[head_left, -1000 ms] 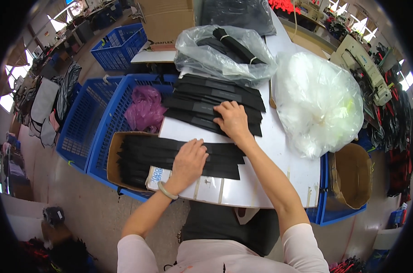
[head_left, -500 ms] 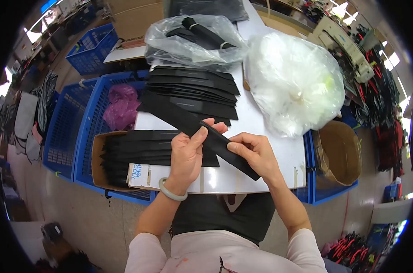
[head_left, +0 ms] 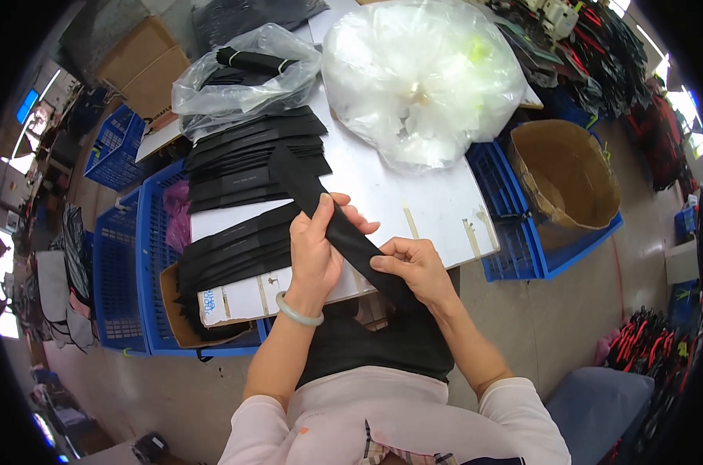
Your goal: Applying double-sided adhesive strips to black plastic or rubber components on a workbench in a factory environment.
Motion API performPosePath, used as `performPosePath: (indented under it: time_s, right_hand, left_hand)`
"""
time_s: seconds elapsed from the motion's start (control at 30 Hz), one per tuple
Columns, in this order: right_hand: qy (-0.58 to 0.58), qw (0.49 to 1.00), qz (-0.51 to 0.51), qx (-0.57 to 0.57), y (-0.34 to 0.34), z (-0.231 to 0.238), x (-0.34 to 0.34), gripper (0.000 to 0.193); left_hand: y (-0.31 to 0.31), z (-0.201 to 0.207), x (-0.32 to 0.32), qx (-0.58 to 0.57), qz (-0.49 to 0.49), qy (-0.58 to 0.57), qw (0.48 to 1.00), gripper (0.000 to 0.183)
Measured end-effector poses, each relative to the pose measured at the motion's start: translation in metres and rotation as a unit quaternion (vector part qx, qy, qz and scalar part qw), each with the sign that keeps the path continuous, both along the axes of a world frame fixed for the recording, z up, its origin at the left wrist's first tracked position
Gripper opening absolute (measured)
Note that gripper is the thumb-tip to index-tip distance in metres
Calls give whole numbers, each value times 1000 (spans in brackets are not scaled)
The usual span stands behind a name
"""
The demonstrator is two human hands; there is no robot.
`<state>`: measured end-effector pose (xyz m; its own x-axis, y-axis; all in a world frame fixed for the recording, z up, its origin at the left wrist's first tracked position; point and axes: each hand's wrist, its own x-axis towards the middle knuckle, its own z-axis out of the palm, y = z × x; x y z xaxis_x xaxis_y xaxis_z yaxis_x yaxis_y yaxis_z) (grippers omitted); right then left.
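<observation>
Between both hands I hold a long black fabric strip (head_left: 344,236), which slants from the upper left down toward my lap. My left hand (head_left: 318,244) grips its middle, with the thumb on top and fingers beneath. Lower along the strip, my right hand (head_left: 413,267) pinches its edge between thumb and curled fingers. Left of my hands, a fanned pile of black strips (head_left: 239,244) lies on the white table (head_left: 382,198). Farther back lies another pile of similar strips (head_left: 251,167).
A clear bag with black rolls (head_left: 247,74) lies at the back left, beside a big bulging plastic bag (head_left: 421,85). Blue crates (head_left: 123,271) flank the table's left; an open cardboard box (head_left: 565,178) sits in a crate at the right. A pink bag (head_left: 176,213) rests in the left crate.
My view has swung to the right, so the table appears turned and shifted left. The strip now hangs more steeply, its lower end nearer my lap. Both hands keep hold of it.
</observation>
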<state>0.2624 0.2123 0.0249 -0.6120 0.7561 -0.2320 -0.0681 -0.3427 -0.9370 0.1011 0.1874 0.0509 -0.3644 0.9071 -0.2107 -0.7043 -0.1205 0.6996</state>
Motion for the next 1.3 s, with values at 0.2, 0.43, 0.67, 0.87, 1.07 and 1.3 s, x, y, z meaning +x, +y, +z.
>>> performPosePath:
  time_s: [0.2,0.43,0.67,0.87,1.07,1.3]
  right_hand:
    - [-75,960,-153,223,-9,-24,-16,11]
    - [26,959,-214,186,9,-11,-11,21]
    - [-179,825,-218,489,-4,-7,-22,42]
    - [-130,910,-217,328,2,-8,-21,33]
    - [-89,905,-168,381,22,-14,-27,18]
    - [-429,591,-244,638,191,-14,-45,10]
  left_hand:
    - [21,-13,6,37,12,81,996,32]
    - [36,21,25,-13,80,-48,996,37]
    - [33,-7,1,6,37,-66,997,36]
    - [29,-21,-4,101,-58,-112,987,35]
    - [28,-31,-3,-68,53,-15,996,44]
    - [7,-27,-13,-92,30,3,995,40]
